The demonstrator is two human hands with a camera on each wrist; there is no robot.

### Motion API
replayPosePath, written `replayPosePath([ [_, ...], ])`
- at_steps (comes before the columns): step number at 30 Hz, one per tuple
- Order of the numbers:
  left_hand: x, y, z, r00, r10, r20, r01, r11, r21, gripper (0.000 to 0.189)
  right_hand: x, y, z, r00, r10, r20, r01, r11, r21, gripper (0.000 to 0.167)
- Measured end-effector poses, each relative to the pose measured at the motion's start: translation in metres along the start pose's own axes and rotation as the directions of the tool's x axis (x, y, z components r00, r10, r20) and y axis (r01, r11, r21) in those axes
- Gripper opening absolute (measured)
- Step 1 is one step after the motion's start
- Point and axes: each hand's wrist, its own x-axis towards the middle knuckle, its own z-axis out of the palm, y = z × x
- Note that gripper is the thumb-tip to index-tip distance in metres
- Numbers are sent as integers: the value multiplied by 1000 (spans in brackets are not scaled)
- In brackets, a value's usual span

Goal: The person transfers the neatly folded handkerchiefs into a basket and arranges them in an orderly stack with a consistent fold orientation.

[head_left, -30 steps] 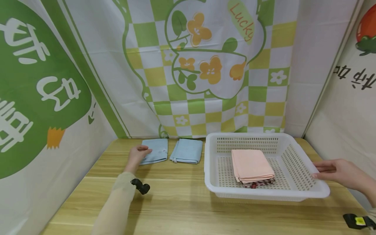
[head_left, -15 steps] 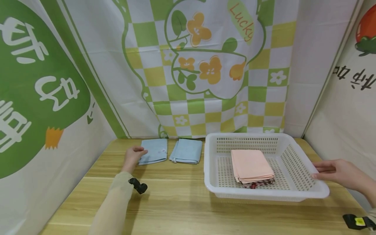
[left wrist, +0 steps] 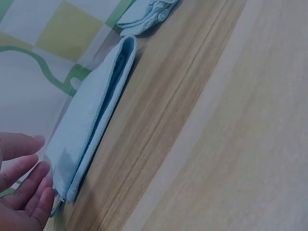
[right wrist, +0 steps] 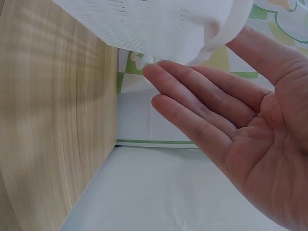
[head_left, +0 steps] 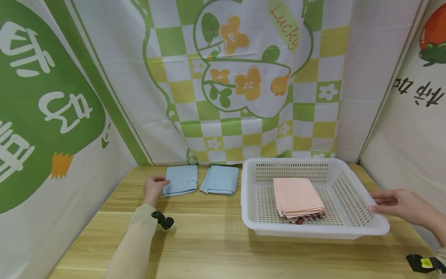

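Beside the left edge of a folded light-blue cloth (head_left: 181, 180) is my left hand (head_left: 154, 189), its fingers loosely bent. The left wrist view shows these fingers (left wrist: 30, 202) close to the folded cloth's corner, with nothing held; whether a fingertip touches it I cannot tell. A second folded light-blue cloth (head_left: 220, 180) lies just to the right. My right hand (head_left: 405, 205) is at the right rim of a white plastic basket (head_left: 248, 197). Its fingers (right wrist: 207, 91) are nearly straight under the rim, and the thumb meets the rim. Inside the basket, a folded pink cloth (head_left: 297, 197) lies on a dark patterned cloth (head_left: 306, 218).
All of this stands on a wooden table (head_left: 205, 244). A checkered printed curtain (head_left: 251, 131) hangs along the table's back edge. Printed sheets enclose the left side (head_left: 115, 170) and the right side (head_left: 393, 147).
My left hand has slid left, from over the first blue cloth to its left edge. The right hand, the basket and the cloths have stayed in place.
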Motion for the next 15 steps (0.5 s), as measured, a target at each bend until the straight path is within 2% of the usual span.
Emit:
replayPosePath([
  [6, 0, 0, 0, 999, -14, -30, 14, 1000, -10, 36, 0, 1, 1, 1000, 0, -8, 0, 1000, 1, 62],
  [15, 2, -3, -1, 998, -60, -9, 60, 998, -18, 40, 1, 1, 1, 1000, 3, -5, -3, 1000, -1, 63],
])
